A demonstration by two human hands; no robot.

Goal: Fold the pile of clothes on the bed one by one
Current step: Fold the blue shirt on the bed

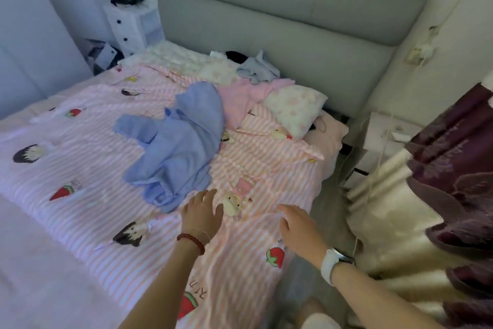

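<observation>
Blue, crumpled, unfolded: garment [177,142] lying mid-bed on pink-and-white striped quilt [88,168] printed with strawberries and cartoon figures. Type of garment hard to tell; one sleeve-like flap reaching left, lower folds bunched near the quilt's front.

Left hand [201,212] low over the quilt, just beside the garment's near edge, fingers straight and slightly spread, holding nothing. Contact with the fabric impossible to confirm. Red bead bracelet [192,242] and a thin chain on that wrist.

Right hand [297,227] over the quilt's right edge, well apart from the garment, fingers extended and loosely spread, empty; fingertips blurred. White watch [330,262] on that wrist. Both forearms cut off at the frame bottom.

Further back, against grey padded headboard [293,16]: small heap of clothes [256,68], pale grey-blue piece on top, something black behind it mostly hidden, pink fabric in front. Number of items not readable. Floral pillow [294,109] to the right of the heap.

White drawer unit [128,29] at far left with a dark object on top, too blurred to identify. Maroon-and-cream curtain [440,182] along the right, cut by the frame.
</observation>
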